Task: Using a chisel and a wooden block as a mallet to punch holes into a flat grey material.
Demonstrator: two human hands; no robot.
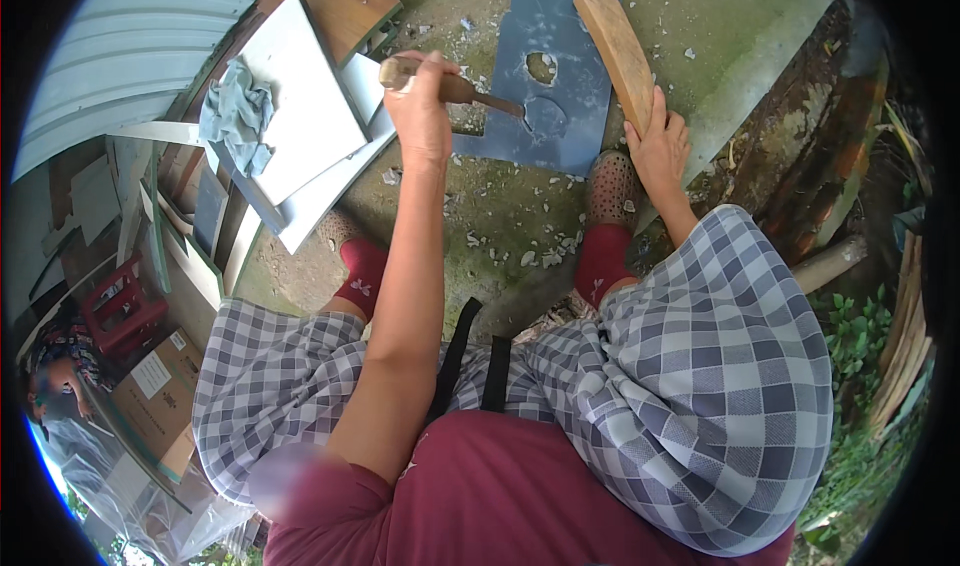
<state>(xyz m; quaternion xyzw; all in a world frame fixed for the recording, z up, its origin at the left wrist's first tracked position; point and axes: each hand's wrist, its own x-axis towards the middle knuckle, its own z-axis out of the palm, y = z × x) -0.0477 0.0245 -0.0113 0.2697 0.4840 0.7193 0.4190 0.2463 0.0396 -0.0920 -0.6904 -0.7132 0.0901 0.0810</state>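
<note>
My left hand is closed round the wooden handle of a chisel. The chisel's flat metal blade points right, its tip at the edge of a round cut outline in a dark grey panel. Above that outline, the panel has a rough-edged hole. My right hand grips the near end of a long wooden block, which slants over the panel's right side. Part of the right hand's grip is hidden behind the block.
Pale chips litter the concrete between my feet. At the left, white boards lie stacked under a crumpled grey-blue cloth. Beyond them are a red plastic stool, a cardboard box and another person. Plants grow at the right.
</note>
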